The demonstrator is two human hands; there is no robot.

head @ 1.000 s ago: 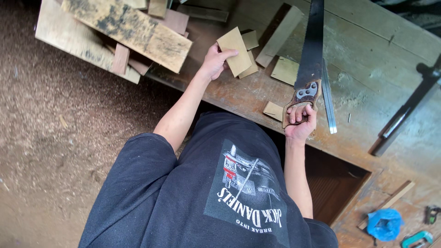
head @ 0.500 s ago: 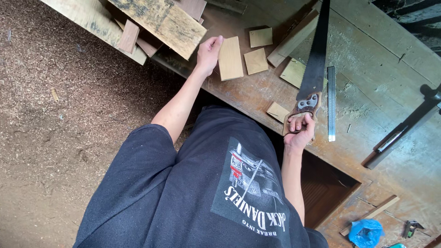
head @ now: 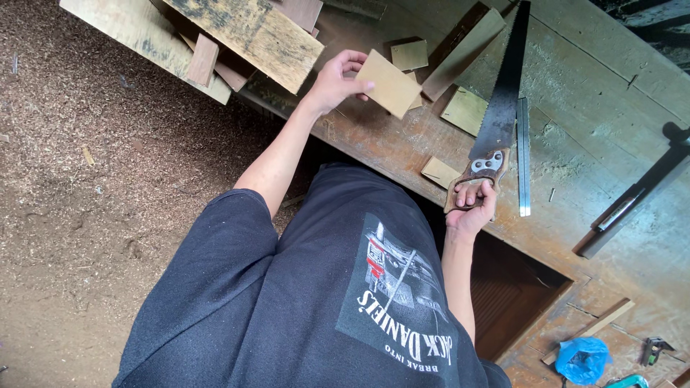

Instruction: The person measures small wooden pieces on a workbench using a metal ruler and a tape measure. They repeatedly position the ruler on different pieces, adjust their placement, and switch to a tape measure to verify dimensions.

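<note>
My left hand (head: pixel 335 80) holds a small rectangular wooden piece (head: pixel 389 83) by its edge, lifted and tilted above the wooden workbench (head: pixel 575 86). My right hand (head: pixel 471 207) grips the wooden handle of a hand saw (head: pixel 499 108). The saw's dark blade lies flat on the bench, pointing away from me. A narrow metal ruler (head: pixel 523 154) lies just right of the blade. A small offcut (head: pixel 438 171) rests on the bench left of the saw handle.
More offcuts (head: pixel 410 54) (head: pixel 466 109) and a long wooden strip (head: pixel 463 54) lie beyond the held piece. Weathered planks (head: pixel 251 36) stick out over the bench's left edge. A black tool (head: pixel 632 201) lies at the right, a blue bag (head: pixel 582 358) at the lower right. Sawdust floor (head: pixel 86 179) lies left.
My left hand has picked the small wooden piece up from the bench and tilted it. My right hand has stayed on the saw handle.
</note>
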